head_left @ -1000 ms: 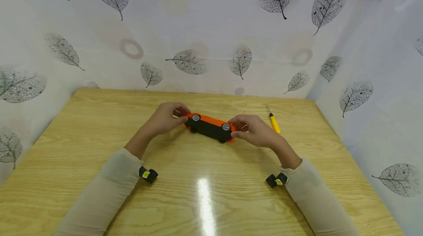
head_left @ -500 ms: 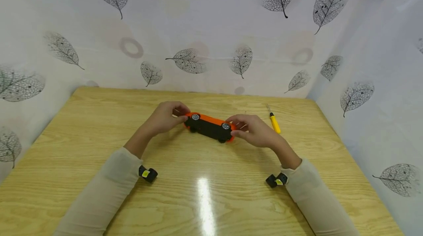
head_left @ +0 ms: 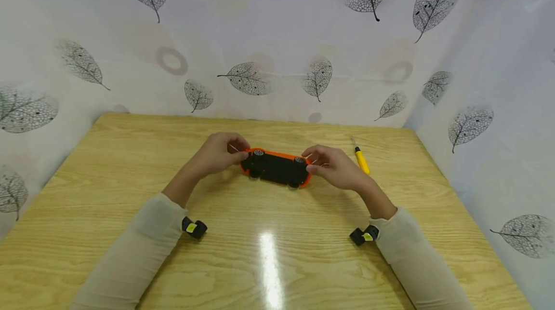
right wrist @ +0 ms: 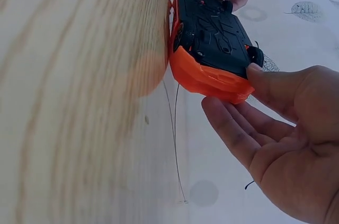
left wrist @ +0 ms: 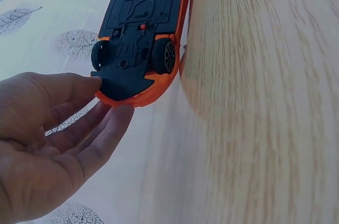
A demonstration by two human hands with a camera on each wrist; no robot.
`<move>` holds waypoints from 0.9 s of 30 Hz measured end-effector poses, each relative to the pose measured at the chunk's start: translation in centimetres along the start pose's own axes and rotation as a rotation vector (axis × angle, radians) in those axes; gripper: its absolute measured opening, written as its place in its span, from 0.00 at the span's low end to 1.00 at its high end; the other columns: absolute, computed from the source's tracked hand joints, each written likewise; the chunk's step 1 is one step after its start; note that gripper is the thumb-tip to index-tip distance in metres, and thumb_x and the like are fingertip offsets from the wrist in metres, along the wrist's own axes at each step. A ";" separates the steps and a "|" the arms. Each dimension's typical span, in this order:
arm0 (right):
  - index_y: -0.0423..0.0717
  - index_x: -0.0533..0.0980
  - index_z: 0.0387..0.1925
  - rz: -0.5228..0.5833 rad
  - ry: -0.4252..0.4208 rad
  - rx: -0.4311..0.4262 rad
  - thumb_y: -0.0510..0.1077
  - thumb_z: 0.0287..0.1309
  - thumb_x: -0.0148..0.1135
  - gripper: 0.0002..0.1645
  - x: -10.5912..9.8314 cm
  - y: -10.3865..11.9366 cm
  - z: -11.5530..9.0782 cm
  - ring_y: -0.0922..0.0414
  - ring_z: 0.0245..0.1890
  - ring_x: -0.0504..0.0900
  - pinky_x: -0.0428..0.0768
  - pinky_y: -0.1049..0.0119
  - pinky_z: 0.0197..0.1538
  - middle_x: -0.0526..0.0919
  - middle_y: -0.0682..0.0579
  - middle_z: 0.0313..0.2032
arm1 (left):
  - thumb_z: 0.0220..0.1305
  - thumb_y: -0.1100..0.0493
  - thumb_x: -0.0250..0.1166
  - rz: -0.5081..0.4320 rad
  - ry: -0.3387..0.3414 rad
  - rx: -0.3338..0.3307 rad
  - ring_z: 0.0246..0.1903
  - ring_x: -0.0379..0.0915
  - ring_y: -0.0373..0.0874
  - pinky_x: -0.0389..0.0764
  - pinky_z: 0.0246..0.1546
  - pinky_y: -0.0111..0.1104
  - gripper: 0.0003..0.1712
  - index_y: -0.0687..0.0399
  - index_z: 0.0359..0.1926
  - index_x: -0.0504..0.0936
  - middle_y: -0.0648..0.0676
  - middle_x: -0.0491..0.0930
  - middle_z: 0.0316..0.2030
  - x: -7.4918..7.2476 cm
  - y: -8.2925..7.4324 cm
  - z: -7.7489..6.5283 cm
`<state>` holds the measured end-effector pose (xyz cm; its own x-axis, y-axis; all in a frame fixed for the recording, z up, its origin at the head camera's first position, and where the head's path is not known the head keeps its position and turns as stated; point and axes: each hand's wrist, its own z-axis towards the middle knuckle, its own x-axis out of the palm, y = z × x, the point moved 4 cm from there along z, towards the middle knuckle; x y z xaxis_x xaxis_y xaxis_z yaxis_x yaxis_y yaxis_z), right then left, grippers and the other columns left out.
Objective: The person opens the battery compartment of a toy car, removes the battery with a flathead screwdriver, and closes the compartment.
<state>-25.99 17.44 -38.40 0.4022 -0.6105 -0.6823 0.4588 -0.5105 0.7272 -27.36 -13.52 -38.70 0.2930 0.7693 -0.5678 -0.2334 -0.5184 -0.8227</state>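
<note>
An orange toy car [head_left: 284,169] is tipped onto its side close over the tabletop, its black underside facing me and its wheels showing. My left hand [head_left: 218,154] pinches its left end; in the left wrist view, the thumb lies on the black underside and the fingers [left wrist: 114,134] sit behind the orange bumper. My right hand [head_left: 336,169] pinches the other end. Its thumb [right wrist: 270,83] presses the underside's edge in the right wrist view, with the fingers behind the orange end. The car's roof is turned away and hidden.
A screwdriver [head_left: 362,161] with a yellow handle lies just beyond my right hand, its tip pointing to the back. The wooden table [head_left: 225,271] meets a leaf-patterned curtain [head_left: 277,25] at its back edge. Small black cameras [head_left: 195,229] sit at both wrists.
The toy car has rolled in my hands: its underside now faces me more fully and less of its orange side shows. My right hand has shifted slightly up and away.
</note>
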 end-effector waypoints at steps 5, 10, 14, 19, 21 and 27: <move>0.48 0.79 0.57 0.122 -0.006 0.094 0.41 0.70 0.65 0.16 0.2 -0.8 0.1 0.52 0.46 0.85 0.88 0.54 0.47 0.85 0.48 0.47 | 0.69 0.61 0.68 -0.007 0.007 -0.006 0.38 0.85 0.46 0.87 0.38 0.38 0.09 0.57 0.48 0.85 0.55 0.84 0.43 0.0 0.1 0.1; 0.45 0.79 0.58 0.223 -0.015 0.186 0.41 0.71 0.64 0.16 0.4 -1.3 0.2 0.50 0.45 0.87 0.89 0.53 0.48 0.84 0.43 0.50 | 0.70 0.61 0.67 0.001 0.011 -0.012 0.37 0.85 0.46 0.87 0.36 0.37 0.08 0.57 0.47 0.85 0.56 0.84 0.42 0.0 0.3 0.1; 0.42 0.78 0.58 0.268 -0.035 0.234 0.40 0.72 0.63 0.16 0.5 -1.6 0.2 0.49 0.45 0.87 0.89 0.53 0.48 0.83 0.40 0.51 | 0.70 0.62 0.67 0.016 0.028 -0.007 0.37 0.84 0.47 0.87 0.37 0.37 0.08 0.59 0.48 0.84 0.57 0.84 0.42 0.1 0.2 0.1; 0.43 0.79 0.58 0.266 -0.060 0.264 0.42 0.72 0.63 0.17 0.6 -1.9 0.2 0.49 0.44 0.88 0.89 0.53 0.47 0.84 0.40 0.51 | 0.67 0.62 0.69 0.042 0.047 -0.010 0.40 0.83 0.49 0.85 0.43 0.41 0.11 0.59 0.49 0.84 0.57 0.84 0.43 0.1 0.2 -0.1; 0.43 0.79 0.58 0.250 -0.064 0.270 0.43 0.72 0.63 0.17 0.6 -1.9 0.2 0.49 0.43 0.88 0.89 0.53 0.46 0.84 0.40 0.52 | 0.67 0.62 0.70 0.043 0.054 -0.013 0.41 0.83 0.49 0.85 0.44 0.42 0.13 0.59 0.50 0.83 0.57 0.84 0.44 0.1 0.2 -0.1; 0.43 0.78 0.60 0.245 -0.062 0.292 0.40 0.71 0.63 0.18 0.5 -1.8 0.2 0.48 0.45 0.87 0.88 0.53 0.48 0.83 0.39 0.53 | 0.67 0.62 0.70 0.041 0.062 -0.025 0.42 0.83 0.50 0.85 0.44 0.42 0.14 0.59 0.52 0.82 0.57 0.84 0.45 0.1 0.3 -0.1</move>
<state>-26.82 17.90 -40.03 0.4190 -0.7670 -0.4859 0.1060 -0.4902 0.8652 -27.28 -13.63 -39.06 0.3408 0.7226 -0.6014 -0.2235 -0.5591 -0.7984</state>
